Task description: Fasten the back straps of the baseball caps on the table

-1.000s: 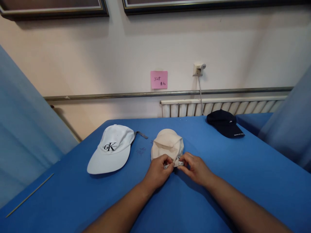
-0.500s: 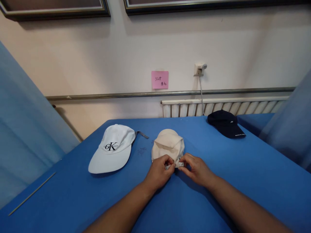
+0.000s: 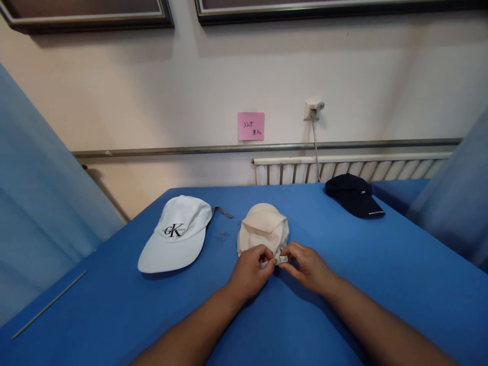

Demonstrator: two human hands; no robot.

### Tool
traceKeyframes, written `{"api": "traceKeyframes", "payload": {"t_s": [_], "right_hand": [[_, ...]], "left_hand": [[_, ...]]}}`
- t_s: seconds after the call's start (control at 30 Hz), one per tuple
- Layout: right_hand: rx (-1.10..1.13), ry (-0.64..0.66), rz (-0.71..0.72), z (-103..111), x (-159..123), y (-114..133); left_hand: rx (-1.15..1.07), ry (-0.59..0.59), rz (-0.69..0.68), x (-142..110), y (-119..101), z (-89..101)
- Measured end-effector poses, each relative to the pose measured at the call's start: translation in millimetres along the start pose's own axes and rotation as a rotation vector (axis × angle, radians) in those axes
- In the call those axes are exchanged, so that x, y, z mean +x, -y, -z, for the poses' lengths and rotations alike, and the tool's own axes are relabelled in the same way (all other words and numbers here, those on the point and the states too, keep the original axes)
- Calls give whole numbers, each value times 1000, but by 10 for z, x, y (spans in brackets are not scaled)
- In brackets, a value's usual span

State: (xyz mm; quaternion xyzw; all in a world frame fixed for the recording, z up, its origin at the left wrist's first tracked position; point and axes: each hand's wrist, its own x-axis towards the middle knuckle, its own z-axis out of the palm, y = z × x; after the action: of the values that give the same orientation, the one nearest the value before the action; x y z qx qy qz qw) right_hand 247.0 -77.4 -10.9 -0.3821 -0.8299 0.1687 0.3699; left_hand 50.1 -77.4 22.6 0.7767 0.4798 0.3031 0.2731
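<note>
A beige cap lies in the middle of the blue-covered table, its back edge toward me. At that near edge, my left hand pinches the cap's strap between thumb and fingers. Just to the right, my right hand pinches the other part of the strap, where a small light tag with a dark mark shows. Both sets of fingertips almost meet, and they hide most of the fastening.
On the left sits a white cap with black letters and a loose grey strap. A dark cap lies at the back right. Near the left edge is a thin stick. Behind the table are a radiator and a rail.
Both hands keep their pinch at the beige cap's back strap, with hardly any movement. The whole view has shifted very slightly.
</note>
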Motion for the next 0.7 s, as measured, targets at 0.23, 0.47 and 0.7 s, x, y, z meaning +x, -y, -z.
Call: {"api": "traceKeyframes", "payload": {"t_s": [0.23,0.47,0.7], "right_hand": [[8,9,-7,3,-10,13],[26,6,-16,5,-17,30],[29,-2,-26,-7,-7,30]], "left_hand": [[29,-13,8,1,3,6],[46,-7,1,-5,-8,-5],[63,-49,57,-8,-25,-23]]}}
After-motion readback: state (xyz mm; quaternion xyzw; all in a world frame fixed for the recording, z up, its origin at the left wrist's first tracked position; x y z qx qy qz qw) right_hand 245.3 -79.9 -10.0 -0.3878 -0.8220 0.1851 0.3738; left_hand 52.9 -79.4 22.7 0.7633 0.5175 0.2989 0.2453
